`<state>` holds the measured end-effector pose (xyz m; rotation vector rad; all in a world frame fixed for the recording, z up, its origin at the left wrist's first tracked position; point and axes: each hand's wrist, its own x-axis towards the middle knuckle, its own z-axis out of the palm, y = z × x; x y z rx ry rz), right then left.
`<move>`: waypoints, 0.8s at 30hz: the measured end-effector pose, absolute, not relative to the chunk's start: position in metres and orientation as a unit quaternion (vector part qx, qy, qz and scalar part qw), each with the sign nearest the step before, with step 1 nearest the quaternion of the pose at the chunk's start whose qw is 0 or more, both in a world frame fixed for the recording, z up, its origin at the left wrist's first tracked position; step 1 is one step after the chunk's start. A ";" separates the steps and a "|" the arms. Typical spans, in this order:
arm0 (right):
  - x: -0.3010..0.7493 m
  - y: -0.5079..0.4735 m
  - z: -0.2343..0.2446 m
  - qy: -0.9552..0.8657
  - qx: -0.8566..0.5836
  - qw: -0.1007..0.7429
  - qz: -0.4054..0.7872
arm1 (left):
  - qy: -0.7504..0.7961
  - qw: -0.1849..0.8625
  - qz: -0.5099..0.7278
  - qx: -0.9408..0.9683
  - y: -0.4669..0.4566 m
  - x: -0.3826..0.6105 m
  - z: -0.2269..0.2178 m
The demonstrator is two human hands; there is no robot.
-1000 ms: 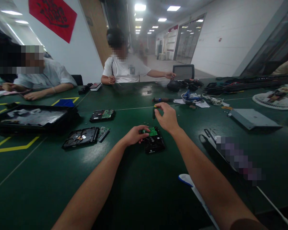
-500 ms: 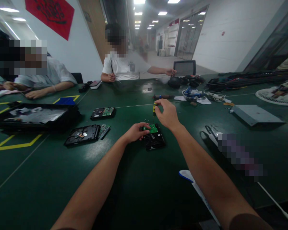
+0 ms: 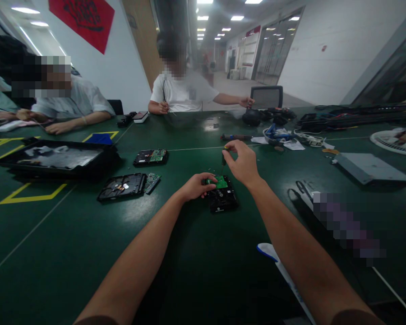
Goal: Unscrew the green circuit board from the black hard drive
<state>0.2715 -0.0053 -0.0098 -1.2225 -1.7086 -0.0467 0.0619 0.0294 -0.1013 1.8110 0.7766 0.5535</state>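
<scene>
A black hard drive (image 3: 223, 201) with a green circuit board (image 3: 221, 182) at its far end lies on the dark green table before me. My left hand (image 3: 199, 186) grips the drive's left edge, its fingertips over the side of the board. My right hand (image 3: 242, 161) holds a screwdriver (image 3: 223, 159) upright above the board by its yellow and dark handle, mostly covered by the fingers. The thin shaft points down to the board's far part; whether the tip sits in a screw is too small to tell. Some tiny bits lie just beyond the drive.
To the left are another hard drive (image 3: 150, 157), an opened drive (image 3: 122, 186) with a loose circuit board (image 3: 152, 183), and a black tray (image 3: 110, 158). A grey metal box (image 3: 374, 168) and a blurred long item (image 3: 348, 225) lie right. Two co-workers sit across.
The view has shifted slightly, so everything sits further right. My right fingers now cover more of the screwdriver's yellow handle. My left hand stays on the drive.
</scene>
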 end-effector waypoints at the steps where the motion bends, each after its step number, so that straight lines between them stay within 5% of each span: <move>1: 0.271 -0.006 -0.009 -0.705 -0.504 0.498 -0.022 | 0.324 0.521 0.231 0.755 0.030 0.062 -0.102; 24: 0.269 -0.003 -0.012 -0.689 -0.515 0.509 -0.006 | 0.325 0.525 0.225 0.754 0.029 0.061 -0.096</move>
